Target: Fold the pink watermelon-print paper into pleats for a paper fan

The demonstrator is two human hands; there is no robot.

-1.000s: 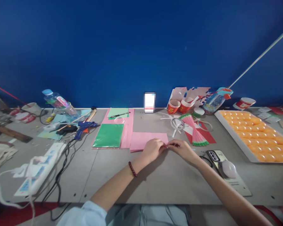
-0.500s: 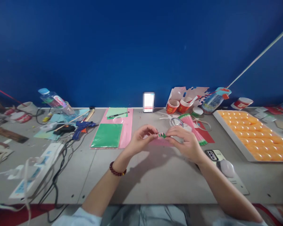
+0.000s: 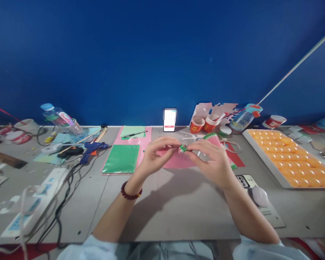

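My left hand [image 3: 157,154] and my right hand [image 3: 210,159] meet above the middle of the table. Between their fingertips is a small pleated strip of green-and-pink paper [image 3: 183,148], pinched from both sides. Fingers cover part of it. Below the hands lies a pink paper sheet [image 3: 176,162]. Behind my right hand, a pleated pink paper fan with green edges [image 3: 212,138] is partly hidden by that hand. A red paper [image 3: 237,159] lies just to its right.
On the left are a green paper pack [image 3: 121,159], a blue glue gun [image 3: 93,151], a power strip [image 3: 40,202] and cables. A lit phone [image 3: 169,120] leans on the wall. At right are paper cups [image 3: 197,124], another phone [image 3: 243,180] and a tray of orange balls [image 3: 289,155].
The fingertips have come closer together, and the paper strip's folds look more bunched between them. The whole view has shifted slightly.
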